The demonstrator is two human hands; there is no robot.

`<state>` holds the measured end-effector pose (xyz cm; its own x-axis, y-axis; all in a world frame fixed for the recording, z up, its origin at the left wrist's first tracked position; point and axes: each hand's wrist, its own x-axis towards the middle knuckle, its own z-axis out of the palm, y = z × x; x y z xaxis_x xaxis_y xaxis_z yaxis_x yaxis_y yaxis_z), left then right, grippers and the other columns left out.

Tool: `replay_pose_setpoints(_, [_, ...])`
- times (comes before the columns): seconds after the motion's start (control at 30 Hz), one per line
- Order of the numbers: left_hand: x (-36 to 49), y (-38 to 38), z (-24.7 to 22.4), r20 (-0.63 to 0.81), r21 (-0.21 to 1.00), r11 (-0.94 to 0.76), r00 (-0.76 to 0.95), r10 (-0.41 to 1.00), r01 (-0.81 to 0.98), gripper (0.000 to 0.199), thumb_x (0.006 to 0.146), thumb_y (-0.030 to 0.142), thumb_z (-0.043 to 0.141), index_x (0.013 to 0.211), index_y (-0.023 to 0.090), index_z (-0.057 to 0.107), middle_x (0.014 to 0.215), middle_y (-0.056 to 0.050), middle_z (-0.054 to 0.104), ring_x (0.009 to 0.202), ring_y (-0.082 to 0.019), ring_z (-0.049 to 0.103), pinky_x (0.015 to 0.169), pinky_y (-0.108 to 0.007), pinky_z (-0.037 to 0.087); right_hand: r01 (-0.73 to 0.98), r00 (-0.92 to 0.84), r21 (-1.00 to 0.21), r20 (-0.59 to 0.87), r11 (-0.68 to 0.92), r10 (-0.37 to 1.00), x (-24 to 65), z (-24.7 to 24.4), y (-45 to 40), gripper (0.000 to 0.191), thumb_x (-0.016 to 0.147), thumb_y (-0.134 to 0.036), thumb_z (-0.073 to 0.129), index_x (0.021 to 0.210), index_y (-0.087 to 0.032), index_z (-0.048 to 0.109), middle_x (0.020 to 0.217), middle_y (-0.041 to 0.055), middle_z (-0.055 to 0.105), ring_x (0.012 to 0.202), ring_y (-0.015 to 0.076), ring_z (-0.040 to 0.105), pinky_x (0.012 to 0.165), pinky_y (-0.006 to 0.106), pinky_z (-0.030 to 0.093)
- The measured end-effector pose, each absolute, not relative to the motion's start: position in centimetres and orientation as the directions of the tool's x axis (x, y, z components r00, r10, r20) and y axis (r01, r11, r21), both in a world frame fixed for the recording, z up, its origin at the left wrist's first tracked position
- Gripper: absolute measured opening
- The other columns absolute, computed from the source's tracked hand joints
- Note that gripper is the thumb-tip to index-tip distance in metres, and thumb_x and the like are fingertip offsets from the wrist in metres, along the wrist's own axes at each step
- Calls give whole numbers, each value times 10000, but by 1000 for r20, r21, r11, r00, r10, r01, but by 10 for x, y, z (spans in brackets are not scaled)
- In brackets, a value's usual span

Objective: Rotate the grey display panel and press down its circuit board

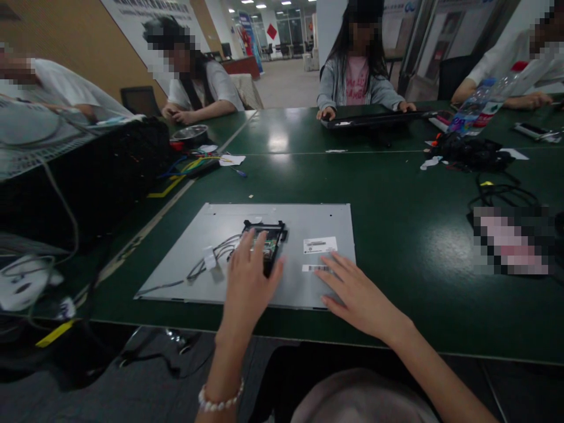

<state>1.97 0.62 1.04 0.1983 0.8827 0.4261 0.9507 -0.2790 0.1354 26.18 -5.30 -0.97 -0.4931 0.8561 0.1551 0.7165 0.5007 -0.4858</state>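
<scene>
A flat grey metal panel (176, 252) lies on the green table in front of me. On it sits a black frame (281, 229) around a green circuit board (269, 244), with thin dark cables (198, 271) running out to the left. My left hand (249, 276) is over the board and its frame, fingers apart, partly hiding them; whether it touches cannot be told. Spread fingers of my right hand (352, 291) are over the panel's right side, beside a white label (319, 245) and a barcode strip (312, 268). Neither hand holds anything.
A black box-shaped unit (79, 176) and a white device (26, 282) stand at the left. Coloured wires (194, 167) lie behind the panel. Black cables (506, 191), plastic bottles (473, 106) and a black bundle (467, 151) are at the right. Several people sit around the table.
</scene>
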Motion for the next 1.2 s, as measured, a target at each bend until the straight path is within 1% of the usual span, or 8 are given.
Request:
replay_pose_setpoints(0.17, [50,-3,-11,366,47,-105,81,927,993,565,939,397,440,1426,109,445,1522,-229,351,1417,-399,294,1105,-647,220,719,-492,-483,155,500,857,264,-8,-55,499,960,-345,472,1429,-176,462,1562,128,367,1476,296,228,1179,525,274])
replay_pose_setpoints(0.4, [-25,44,-9,349,65,-94,65,935,993,466,949,288,369,1303,31,531,1338,-247,511,1319,-333,435,1100,-462,352,728,-491,-471,149,498,858,263,-8,-59,501,969,-350,455,1437,-171,451,1571,119,352,1479,287,221,1187,504,267])
replay_pose_setpoints(0.5, [-82,74,4,340,83,-9,-20,940,997,443,942,278,374,1249,7,542,1233,-249,560,1207,-323,521,1048,-449,410,733,-492,-455,159,506,856,263,-8,-60,507,965,-340,467,1445,-175,443,1576,117,343,1479,291,220,1184,509,273])
replay_pose_setpoints(0.63, [-126,90,26,393,91,9,-44,918,996,408,958,321,390,1221,58,557,1189,-213,588,1163,-312,555,1032,-461,431,733,-493,-442,180,518,851,263,-10,-60,505,959,-312,482,1444,-177,446,1574,122,346,1476,297,228,1175,514,289])
replay_pose_setpoints(0.77, [-103,71,31,465,95,-78,25,885,992,386,964,326,403,1240,96,546,1241,-185,568,1218,-308,520,1067,-456,411,738,-487,-436,186,516,854,260,-13,-57,510,953,-308,493,1447,-189,447,1572,115,352,1473,299,237,1177,514,285])
replay_pose_setpoints(0.93, [-49,38,13,405,124,-128,68,912,984,365,960,306,384,1236,131,549,1238,-175,571,1200,-311,532,1030,-455,446,744,-486,-430,176,511,856,256,-12,-56,513,961,-317,481,1456,-191,441,1574,111,350,1474,297,235,1181,499,279])
replay_pose_setpoints(1.03, [-33,27,4,370,86,-122,82,925,989,385,953,300,388,1242,107,556,1266,-197,558,1177,-326,547,990,-451,472,741,-490,-431,177,514,854,254,-11,-55,519,960,-322,482,1462,-196,434,1574,107,351,1471,298,244,1179,504,283])
replay_pose_setpoints(1.2, [-31,23,7,336,15,-98,87,938,995,419,944,361,426,1286,159,558,1320,-167,558,1170,-331,563,964,-447,480,748,-482,-425,181,510,857,252,-11,-56,511,964,-325,469,1460,-209,437,1572,97,357,1470,289,249,1170,509,298])
